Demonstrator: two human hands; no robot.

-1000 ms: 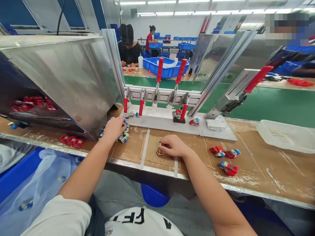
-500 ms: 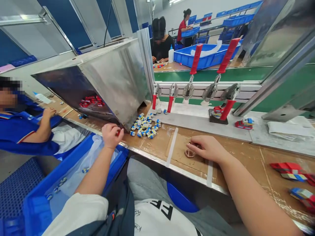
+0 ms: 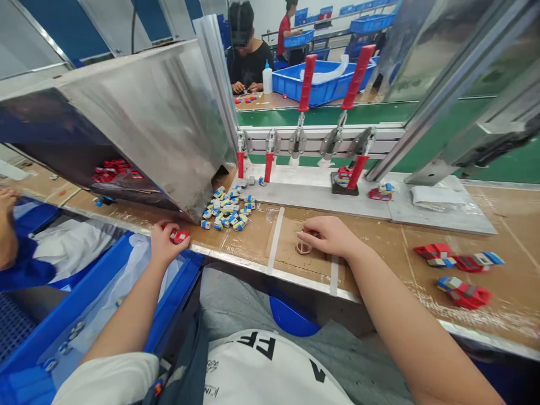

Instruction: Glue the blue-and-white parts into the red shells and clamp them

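At bench edge, left hand (image 3: 162, 243) around red piece (image 3: 179, 235).

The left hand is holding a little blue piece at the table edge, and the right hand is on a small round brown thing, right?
Not quite. In the head view the left hand holds a little red piece, not blue. The right hand does rest on the small round brown thing.

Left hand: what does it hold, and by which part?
The left hand pinches a small red part by one end, between thumb and fingers, at the bench edge. Most of the part shows.
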